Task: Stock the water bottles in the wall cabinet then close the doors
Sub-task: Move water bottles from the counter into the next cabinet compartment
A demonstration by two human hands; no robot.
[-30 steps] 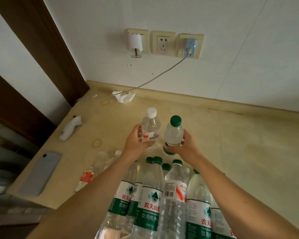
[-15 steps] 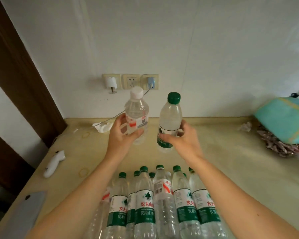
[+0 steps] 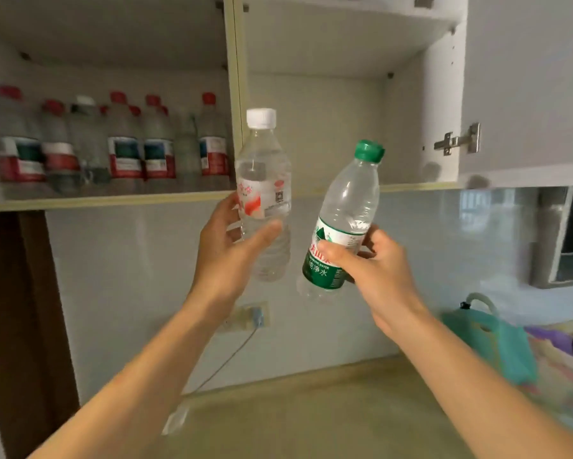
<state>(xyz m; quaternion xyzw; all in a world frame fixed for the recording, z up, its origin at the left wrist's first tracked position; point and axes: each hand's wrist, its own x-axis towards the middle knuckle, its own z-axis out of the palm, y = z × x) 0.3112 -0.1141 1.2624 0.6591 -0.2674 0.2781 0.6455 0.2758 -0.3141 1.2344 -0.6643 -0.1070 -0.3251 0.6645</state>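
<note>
Both bottles just came up off the counter, and now I'm looking straight into the open cabinet (image 3: 420, 94). Left hand (image 3: 227, 256) is wrapped round the white-cap bottle (image 3: 263, 180), upright near the divider; right hand (image 3: 374, 270) grips the green-cap bottle (image 3: 343, 210), tilted right. Left bay's already full of bottles (image 3: 113, 147), so I reckon these go in the bare right bay.

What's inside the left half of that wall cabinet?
The wall cabinet holds a row of water bottles on its left shelf, mostly red-capped, one white-capped. They are blurred, and any rows behind them are hidden.
</note>
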